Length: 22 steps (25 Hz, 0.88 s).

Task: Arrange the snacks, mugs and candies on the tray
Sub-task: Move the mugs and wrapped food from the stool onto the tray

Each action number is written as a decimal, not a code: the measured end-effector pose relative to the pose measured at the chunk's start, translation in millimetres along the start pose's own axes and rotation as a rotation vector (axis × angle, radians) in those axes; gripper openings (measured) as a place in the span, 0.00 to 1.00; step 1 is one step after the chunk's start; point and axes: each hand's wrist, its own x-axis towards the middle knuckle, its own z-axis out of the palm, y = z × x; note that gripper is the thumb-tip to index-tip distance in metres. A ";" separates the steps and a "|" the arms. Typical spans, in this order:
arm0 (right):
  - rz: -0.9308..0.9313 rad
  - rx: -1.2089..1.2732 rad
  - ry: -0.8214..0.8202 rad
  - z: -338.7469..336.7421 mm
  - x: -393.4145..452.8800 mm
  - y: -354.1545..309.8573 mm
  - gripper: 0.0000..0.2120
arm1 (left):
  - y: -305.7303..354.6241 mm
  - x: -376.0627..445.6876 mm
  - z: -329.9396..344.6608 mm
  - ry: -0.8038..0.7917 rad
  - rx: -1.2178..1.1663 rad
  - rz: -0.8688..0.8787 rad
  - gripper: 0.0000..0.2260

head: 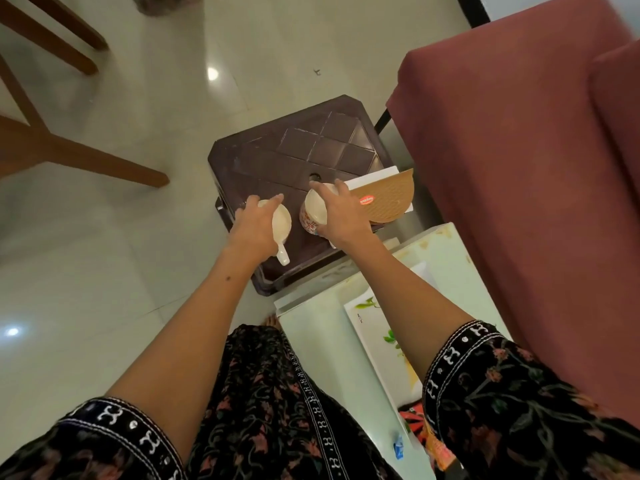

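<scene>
Patterned sleeves (519, 403) at 6 o'clock, both forearms extended. Left hand (254, 225) grips the rim of a white mug (281, 225) from above; handle points toward 6. Right hand (341, 216) holds a patterned mug (311, 216), tilted. Both mugs over the dark plastic stool (294, 150). Snack box (388, 199) at 3 o'clock of right hand. White tray (370, 327) on the pale surface (311, 327), toward 5 o'clock; candies (412, 420) beside it.
</scene>
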 end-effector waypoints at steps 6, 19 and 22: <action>0.011 0.036 0.047 -0.4 1.6 -1.9 0.38 | 3.4 -2.4 -2.7 0.029 -0.011 0.005 0.40; 0.052 0.153 0.114 -13.4 -145.0 69.1 0.40 | 73.0 -126.0 60.0 -0.015 0.033 0.099 0.37; 0.068 0.116 0.104 -1.7 -187.2 108.9 0.40 | 96.7 -156.1 98.3 -0.043 0.060 0.138 0.36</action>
